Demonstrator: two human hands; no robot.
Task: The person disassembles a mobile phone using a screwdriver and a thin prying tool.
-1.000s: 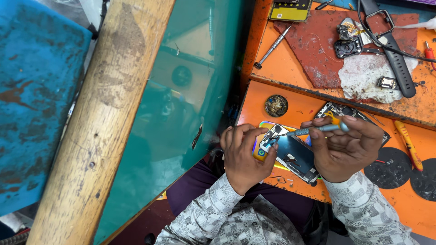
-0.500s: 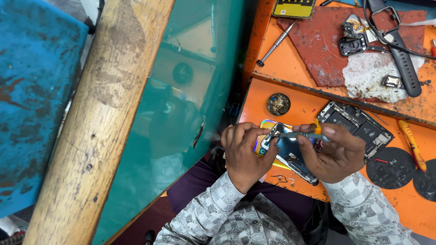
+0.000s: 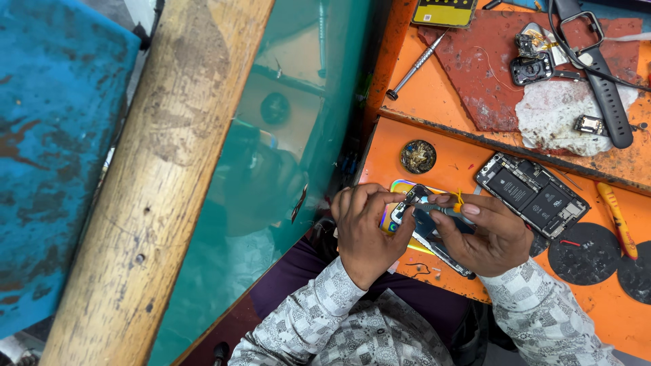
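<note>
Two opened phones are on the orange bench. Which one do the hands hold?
The phone with the iridescent edge, near the bench's front edge, gripped by the left hand and right hand. The other opened phone lies untouched further right.

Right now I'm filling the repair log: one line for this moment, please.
left hand: steadies opened phone | right hand: holds small tool at phone's top | surface: orange bench

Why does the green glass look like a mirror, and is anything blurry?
In the head view, the green glass pane reflects dim shapes; daylight is even, shadows soft; the left hand, right hand and opened phone look sharp.
</note>
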